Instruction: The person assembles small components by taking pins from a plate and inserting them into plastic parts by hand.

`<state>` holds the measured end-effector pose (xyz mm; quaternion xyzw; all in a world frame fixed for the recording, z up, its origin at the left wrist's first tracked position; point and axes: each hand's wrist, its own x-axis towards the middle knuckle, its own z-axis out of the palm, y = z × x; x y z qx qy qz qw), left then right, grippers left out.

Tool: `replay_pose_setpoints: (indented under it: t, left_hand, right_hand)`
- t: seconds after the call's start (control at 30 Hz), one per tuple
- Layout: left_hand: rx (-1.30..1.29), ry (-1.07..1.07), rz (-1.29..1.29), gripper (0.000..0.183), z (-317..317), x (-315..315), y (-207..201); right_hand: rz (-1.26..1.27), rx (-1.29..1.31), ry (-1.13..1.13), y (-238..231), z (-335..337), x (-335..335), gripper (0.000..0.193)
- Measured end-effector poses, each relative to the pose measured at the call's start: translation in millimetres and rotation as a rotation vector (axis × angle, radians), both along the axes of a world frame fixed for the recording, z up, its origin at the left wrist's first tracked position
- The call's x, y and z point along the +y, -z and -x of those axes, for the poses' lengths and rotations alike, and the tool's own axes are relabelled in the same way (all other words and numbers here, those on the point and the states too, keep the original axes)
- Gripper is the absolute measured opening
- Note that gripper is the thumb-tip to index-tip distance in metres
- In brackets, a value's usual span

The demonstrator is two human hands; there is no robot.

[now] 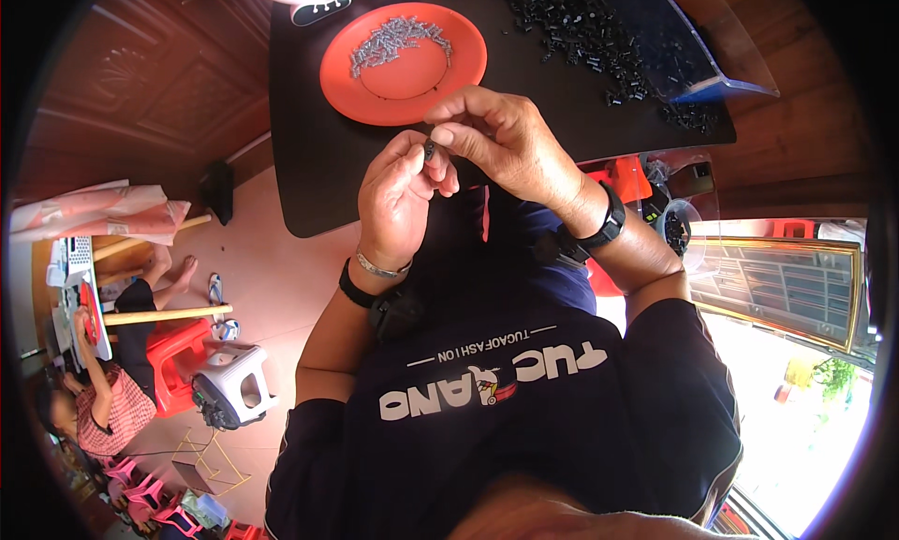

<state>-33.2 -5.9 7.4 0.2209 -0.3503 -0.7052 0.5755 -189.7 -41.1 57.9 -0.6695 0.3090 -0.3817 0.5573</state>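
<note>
A small dark part (429, 151) is held between the fingertips of my left hand (391, 201), which is closed on it just beyond the near edge of the black table. My right hand (510, 149) comes in from the right, its thumb and forefinger pinched together right at the top of that part. Whatever lies between those right fingertips is too small to make out. Beyond both hands sits an orange-red plate (342, 86), bearing a heap of small silvery metal pieces (398, 44) that look like screws or pins.
Many small black parts (585, 25) are spread over the table (314, 179) at the far right, beside a clear plastic bin (698, 48). Another person (117, 409) sits off to the left, near a red stool (178, 367) and a white stool (243, 385).
</note>
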Motion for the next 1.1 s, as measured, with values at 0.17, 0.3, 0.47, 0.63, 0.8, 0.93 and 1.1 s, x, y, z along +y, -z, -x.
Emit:
replay_pose_setpoints:
  t: [0.17,0.3,0.47,0.63,0.8,0.93,1.1]
  left_hand:
    - [-0.033,-0.073,-0.016,0.023,4,0,-4]
    - [-0.025,-0.093,-0.024,0.021,8,-1,-1]
    - [-0.014,-0.135,-0.038,0.02,9,0,2]
    - [-0.035,-0.1,-0.022,0.019,7,-2,3]
    - [-0.015,-0.108,-0.04,0.019,10,-1,2]
    - [-0.021,-0.129,-0.033,0.018,5,0,9]
    - [0.014,-0.099,-0.006,0.015,4,-1,9]
  right_hand:
    - [0.557,0.179,0.18,6,1,0,0.024]
    - [0.721,0.326,0.271,7,2,-1,0.034]
    - [0.865,0.387,0.291,4,0,-1,0.032]
    - [0.882,0.406,0.282,4,-1,-1,0.032]
    - [0.874,0.441,0.289,6,-1,0,0.036]
    - [0.891,0.422,0.237,9,-4,-1,0.037]
    - [0.892,0.459,0.216,10,-4,-1,0.035]
